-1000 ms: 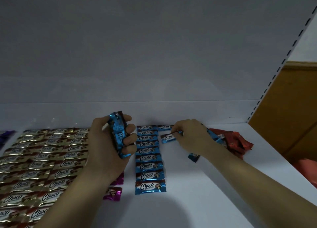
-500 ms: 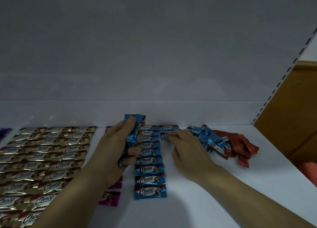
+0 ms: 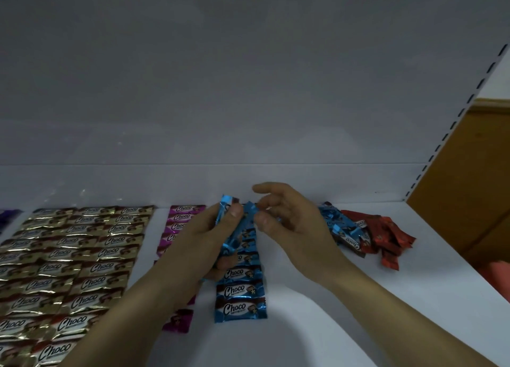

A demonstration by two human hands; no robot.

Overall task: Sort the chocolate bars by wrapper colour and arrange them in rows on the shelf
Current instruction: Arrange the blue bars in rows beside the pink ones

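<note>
Here, at the left of the white shelf point(image 3: 289, 339), gold-wrapped bars point(image 3: 69, 256) lie in tidy rows, with a column of magenta bars point(image 3: 183, 219) just to their right. The left hand point(image 3: 198, 245) grips a bundle of blue bars point(image 3: 230, 230), fingers curled round it, above the row of blue bars point(image 3: 240, 292) laid flat on the shelf. The right hand point(image 3: 289, 228) brings its thumb and curled fingers to the bundle's top end; whether they pinch a bar cannot be told. Beyond it lies a loose pile of blue bars point(image 3: 336, 226), then red bars point(image 3: 386, 237).
</note>
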